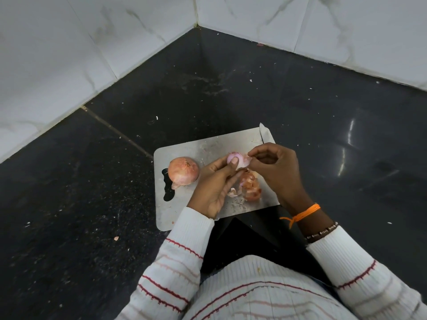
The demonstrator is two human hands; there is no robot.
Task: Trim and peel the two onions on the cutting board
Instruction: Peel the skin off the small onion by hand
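Note:
A steel cutting board [203,146] lies on the dark counter. An unpeeled onion [183,170] sits at its left end. Above the board my left hand [216,185] holds a second, pale pink, partly peeled onion [235,159], thumb pressed on its front. My right hand [277,169] pinches a flap of skin [247,160] at that onion's right side. Loose peels and trimmed ends [250,185] lie on the board under my hands. The knife's blade tip [263,132] pokes out behind my right hand at the board's far right corner.
The black stone counter [104,181] runs into a corner of white marbled wall tiles [69,54]. Small crumbs and a peel scrap [116,238] dot the counter left of the board. The board's near edge overhangs the counter's front edge by my body.

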